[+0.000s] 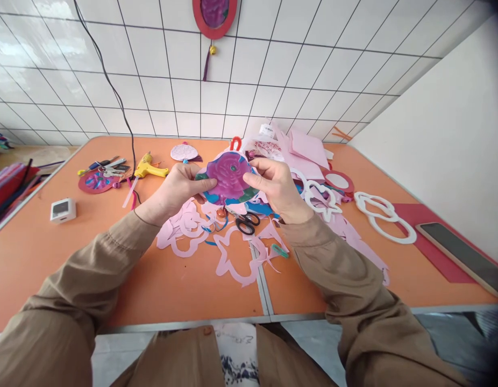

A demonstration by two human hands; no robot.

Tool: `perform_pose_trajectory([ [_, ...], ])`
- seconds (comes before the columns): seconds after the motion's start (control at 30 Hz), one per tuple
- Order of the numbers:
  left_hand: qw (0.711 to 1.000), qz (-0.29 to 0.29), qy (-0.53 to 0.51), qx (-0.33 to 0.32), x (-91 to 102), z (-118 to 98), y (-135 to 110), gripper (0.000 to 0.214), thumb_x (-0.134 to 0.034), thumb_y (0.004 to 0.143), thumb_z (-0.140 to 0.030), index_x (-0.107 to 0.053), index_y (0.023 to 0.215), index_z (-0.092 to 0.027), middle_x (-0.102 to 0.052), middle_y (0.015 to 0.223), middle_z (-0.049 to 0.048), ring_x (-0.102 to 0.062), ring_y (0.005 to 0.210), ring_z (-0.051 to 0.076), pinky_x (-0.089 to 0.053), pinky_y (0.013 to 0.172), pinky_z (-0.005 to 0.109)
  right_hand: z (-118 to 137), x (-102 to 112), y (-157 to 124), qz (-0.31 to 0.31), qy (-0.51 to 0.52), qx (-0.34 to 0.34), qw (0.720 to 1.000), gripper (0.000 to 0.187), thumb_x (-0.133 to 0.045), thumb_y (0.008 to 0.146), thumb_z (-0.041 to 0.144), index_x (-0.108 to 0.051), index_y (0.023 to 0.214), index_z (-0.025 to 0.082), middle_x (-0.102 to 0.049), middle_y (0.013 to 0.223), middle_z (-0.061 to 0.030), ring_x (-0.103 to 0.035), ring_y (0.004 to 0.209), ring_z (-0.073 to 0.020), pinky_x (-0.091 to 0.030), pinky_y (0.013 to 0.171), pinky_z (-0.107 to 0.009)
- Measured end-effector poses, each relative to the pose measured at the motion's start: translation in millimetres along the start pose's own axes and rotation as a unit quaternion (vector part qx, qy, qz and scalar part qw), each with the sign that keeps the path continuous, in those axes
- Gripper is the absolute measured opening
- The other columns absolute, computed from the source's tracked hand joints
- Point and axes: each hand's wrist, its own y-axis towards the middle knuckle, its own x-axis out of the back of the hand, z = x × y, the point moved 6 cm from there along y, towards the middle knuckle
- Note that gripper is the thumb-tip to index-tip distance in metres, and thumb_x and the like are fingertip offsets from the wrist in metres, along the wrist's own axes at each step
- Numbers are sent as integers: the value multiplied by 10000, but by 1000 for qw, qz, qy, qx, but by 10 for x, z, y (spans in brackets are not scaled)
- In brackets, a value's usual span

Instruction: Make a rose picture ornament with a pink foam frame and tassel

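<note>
A round craft piece with a purple rose and blue-green rim point(228, 176) is held up above the orange table point(160, 285) between both hands. My left hand point(180, 188) pinches its left edge, thumb on the front. My right hand point(275, 185) grips its right edge with curled fingers. A red loop point(235, 143) sticks up at the piece's top. Below it lie black-handled scissors point(247, 221) among pink paper offcuts point(233, 255).
A yellow glue gun point(149, 167) with its black cord, a red round piece point(96, 181), pens and a small white device point(63, 209) lie to the left. White foam rings point(380, 212), a red sheet and a dark phone point(462, 255) lie to the right. Pink paper is stacked behind.
</note>
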Motion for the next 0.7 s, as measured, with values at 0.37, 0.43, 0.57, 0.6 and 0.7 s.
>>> perform_pose_trajectory([
  [0.37, 992, 89, 91, -7, -117, 38, -46, 310, -876, 664, -373, -692, 610, -129, -622, 532, 16, -538, 473, 90, -449, 446, 207, 115, -58, -42, 14, -27, 7, 1000, 134, -808, 704, 273, -690, 696, 209, -646, 689, 0, -580, 657, -145, -517, 611, -307],
  [0.43, 992, 98, 85, -4, -134, 30, -56, 336, -897, 656, -384, -680, 598, -134, -615, 529, 14, -540, 476, 91, -453, 453, 210, 101, -53, -43, 5, -30, 4, 1000, 171, -808, 704, 288, -663, 655, 213, -614, 666, 2, -548, 639, -138, -495, 584, -300],
  [0.57, 992, 122, 28, -1, -142, 12, -56, 443, -890, 687, -533, -698, 605, -142, -671, 580, 45, -589, 515, 116, -510, 503, 235, 47, -23, -21, -11, -7, -9, 1000, 182, -810, 706, 325, -677, 659, 211, -614, 680, -9, -548, 646, -148, -485, 574, -311],
  [0.6, 992, 128, 9, 4, -137, 19, -50, 491, -848, 721, -604, -708, 615, -145, -690, 602, 58, -609, 533, 129, -527, 521, 246, 39, -11, -15, -16, -2, -11, 1000, 182, -813, 700, 324, -677, 657, 210, -607, 673, -8, -542, 638, -147, -478, 568, -312],
  [0.7, 991, 130, -27, 16, -104, 50, -24, 611, -753, 745, -750, -718, 620, -153, -708, 630, 74, -626, 553, 143, -538, 531, 256, 37, 17, -8, -28, -4, -13, 1000, 208, -814, 692, 309, -643, 621, 213, -572, 643, -3, -521, 620, -142, -465, 560, -314],
])
